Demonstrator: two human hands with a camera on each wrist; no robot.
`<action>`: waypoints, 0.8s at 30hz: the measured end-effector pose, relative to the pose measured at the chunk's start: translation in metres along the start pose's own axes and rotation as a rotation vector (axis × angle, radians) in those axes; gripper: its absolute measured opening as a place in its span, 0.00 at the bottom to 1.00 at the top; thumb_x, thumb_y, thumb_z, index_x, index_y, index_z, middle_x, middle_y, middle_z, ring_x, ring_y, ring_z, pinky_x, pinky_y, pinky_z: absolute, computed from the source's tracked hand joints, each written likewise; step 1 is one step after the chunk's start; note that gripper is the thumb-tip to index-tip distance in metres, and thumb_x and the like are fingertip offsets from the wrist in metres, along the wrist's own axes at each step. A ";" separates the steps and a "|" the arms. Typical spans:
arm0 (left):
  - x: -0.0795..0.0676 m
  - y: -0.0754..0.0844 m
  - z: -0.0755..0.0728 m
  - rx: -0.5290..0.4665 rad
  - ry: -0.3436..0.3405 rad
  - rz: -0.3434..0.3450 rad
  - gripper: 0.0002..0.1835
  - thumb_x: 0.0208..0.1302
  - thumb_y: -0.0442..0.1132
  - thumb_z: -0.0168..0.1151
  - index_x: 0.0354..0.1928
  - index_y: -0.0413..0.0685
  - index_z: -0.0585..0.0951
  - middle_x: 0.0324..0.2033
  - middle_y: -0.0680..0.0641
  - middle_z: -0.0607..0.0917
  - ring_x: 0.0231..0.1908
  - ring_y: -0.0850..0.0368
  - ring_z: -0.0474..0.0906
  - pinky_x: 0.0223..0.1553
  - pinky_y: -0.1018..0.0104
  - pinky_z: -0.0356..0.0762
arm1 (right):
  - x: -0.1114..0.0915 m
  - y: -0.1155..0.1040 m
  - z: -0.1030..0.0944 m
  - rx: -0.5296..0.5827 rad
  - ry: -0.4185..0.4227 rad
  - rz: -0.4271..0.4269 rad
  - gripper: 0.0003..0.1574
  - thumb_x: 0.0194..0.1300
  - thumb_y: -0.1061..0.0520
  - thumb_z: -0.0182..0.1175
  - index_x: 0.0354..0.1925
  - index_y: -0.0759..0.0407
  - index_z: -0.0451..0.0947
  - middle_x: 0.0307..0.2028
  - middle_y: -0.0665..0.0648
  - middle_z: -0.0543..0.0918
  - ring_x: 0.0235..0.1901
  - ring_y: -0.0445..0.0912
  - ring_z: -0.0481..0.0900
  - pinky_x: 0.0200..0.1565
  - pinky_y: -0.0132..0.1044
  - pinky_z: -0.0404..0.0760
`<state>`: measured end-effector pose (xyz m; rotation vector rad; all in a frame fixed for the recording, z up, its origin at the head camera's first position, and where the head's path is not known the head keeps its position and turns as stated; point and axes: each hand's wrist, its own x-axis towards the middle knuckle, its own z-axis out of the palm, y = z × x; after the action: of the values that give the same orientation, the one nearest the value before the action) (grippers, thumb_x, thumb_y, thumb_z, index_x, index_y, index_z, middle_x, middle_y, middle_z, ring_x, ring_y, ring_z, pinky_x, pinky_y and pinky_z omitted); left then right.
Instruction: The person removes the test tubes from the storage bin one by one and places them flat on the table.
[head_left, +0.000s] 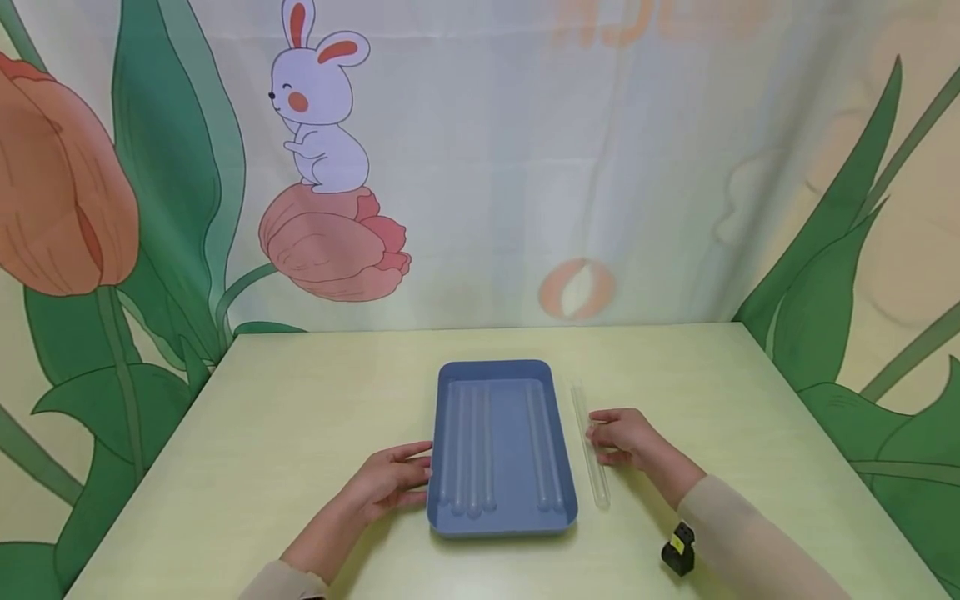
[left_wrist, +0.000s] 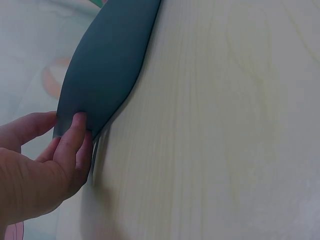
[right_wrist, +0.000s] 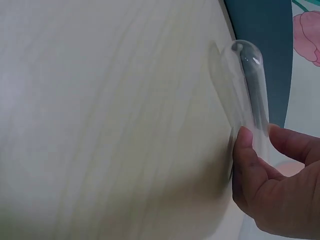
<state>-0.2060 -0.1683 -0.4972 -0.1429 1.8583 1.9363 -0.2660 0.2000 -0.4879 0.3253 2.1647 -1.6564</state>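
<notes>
A blue tray (head_left: 513, 467) lies in the middle of the table in the head view. Inside it are clear test tubes, several on the left side (head_left: 472, 450) and two on the right side (head_left: 543, 450). My left hand (head_left: 390, 479) rests its fingertips against the tray's left wall, outside the tray; the left wrist view shows fingers touching that wall (left_wrist: 110, 60). To the right of the tray, my right hand (head_left: 626, 435) pinches another clear test tube (head_left: 596, 483), whose rounded end (right_wrist: 245, 55) points toward me. This tube is apart from the tray.
The pale wooden table (head_left: 300, 400) carries the tray and ends at a printed curtain (head_left: 480, 183) behind it. A black device with a yellow mark (head_left: 678, 550) sits beside my right sleeve (head_left: 750, 533).
</notes>
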 end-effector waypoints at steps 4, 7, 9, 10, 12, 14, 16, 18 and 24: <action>0.001 0.001 0.001 -0.005 -0.002 0.001 0.34 0.69 0.26 0.57 0.75 0.31 0.62 0.71 0.26 0.68 0.49 0.58 0.86 0.46 0.63 0.89 | 0.000 -0.001 0.000 0.001 0.014 -0.013 0.34 0.71 0.67 0.57 0.72 0.75 0.63 0.34 0.52 0.82 0.32 0.39 0.77 0.29 0.30 0.83; 0.000 0.001 0.002 -0.006 -0.001 -0.004 0.34 0.69 0.26 0.57 0.75 0.31 0.62 0.72 0.26 0.68 0.48 0.58 0.86 0.45 0.63 0.89 | -0.001 -0.001 0.001 -0.003 0.024 -0.017 0.34 0.71 0.67 0.57 0.71 0.75 0.63 0.35 0.52 0.83 0.31 0.39 0.77 0.28 0.30 0.82; 0.000 0.000 0.002 -0.007 0.001 -0.006 0.33 0.69 0.26 0.57 0.75 0.31 0.62 0.72 0.26 0.68 0.48 0.58 0.86 0.45 0.63 0.89 | -0.001 -0.001 0.002 -0.012 0.029 -0.015 0.33 0.71 0.67 0.58 0.71 0.76 0.64 0.37 0.54 0.84 0.32 0.40 0.77 0.29 0.30 0.82; 0.000 0.000 0.001 -0.006 0.000 -0.004 0.34 0.69 0.26 0.57 0.75 0.31 0.62 0.72 0.26 0.68 0.48 0.58 0.86 0.44 0.63 0.89 | -0.001 -0.001 0.002 -0.019 0.033 -0.014 0.33 0.71 0.67 0.58 0.70 0.75 0.65 0.38 0.55 0.84 0.32 0.40 0.78 0.29 0.31 0.82; 0.000 0.000 0.001 -0.008 -0.001 -0.005 0.34 0.69 0.26 0.57 0.76 0.31 0.62 0.71 0.26 0.68 0.48 0.58 0.86 0.44 0.64 0.88 | -0.002 -0.002 0.004 -0.034 0.039 -0.013 0.32 0.71 0.67 0.58 0.70 0.76 0.65 0.41 0.57 0.85 0.33 0.40 0.78 0.29 0.31 0.82; 0.001 0.000 0.000 -0.008 -0.004 -0.003 0.34 0.69 0.26 0.57 0.76 0.31 0.62 0.71 0.26 0.69 0.47 0.59 0.86 0.43 0.64 0.88 | -0.003 -0.002 0.005 -0.048 0.043 -0.012 0.32 0.71 0.67 0.58 0.70 0.76 0.66 0.43 0.60 0.85 0.34 0.41 0.79 0.30 0.31 0.83; 0.001 0.000 0.000 -0.005 -0.008 0.000 0.34 0.69 0.26 0.57 0.76 0.31 0.62 0.71 0.26 0.69 0.47 0.59 0.86 0.43 0.65 0.88 | -0.003 -0.003 0.005 -0.059 0.049 -0.011 0.31 0.71 0.67 0.58 0.69 0.76 0.66 0.44 0.61 0.85 0.35 0.41 0.79 0.30 0.31 0.83; 0.001 0.000 0.000 -0.001 -0.010 0.001 0.34 0.69 0.27 0.58 0.76 0.31 0.62 0.71 0.27 0.69 0.47 0.60 0.86 0.42 0.66 0.88 | -0.002 -0.003 0.005 -0.065 0.050 -0.012 0.31 0.71 0.67 0.58 0.69 0.76 0.66 0.43 0.61 0.85 0.35 0.41 0.79 0.30 0.31 0.83; 0.000 0.000 0.001 -0.003 0.004 -0.003 0.34 0.68 0.26 0.58 0.75 0.30 0.62 0.71 0.27 0.70 0.46 0.60 0.85 0.42 0.66 0.88 | 0.000 -0.003 0.005 -0.073 0.047 -0.008 0.31 0.71 0.67 0.57 0.69 0.76 0.67 0.43 0.60 0.85 0.36 0.42 0.79 0.29 0.31 0.83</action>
<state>-0.2061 -0.1670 -0.4967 -0.1500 1.8563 1.9389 -0.2662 0.1940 -0.4863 0.3382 2.2574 -1.5845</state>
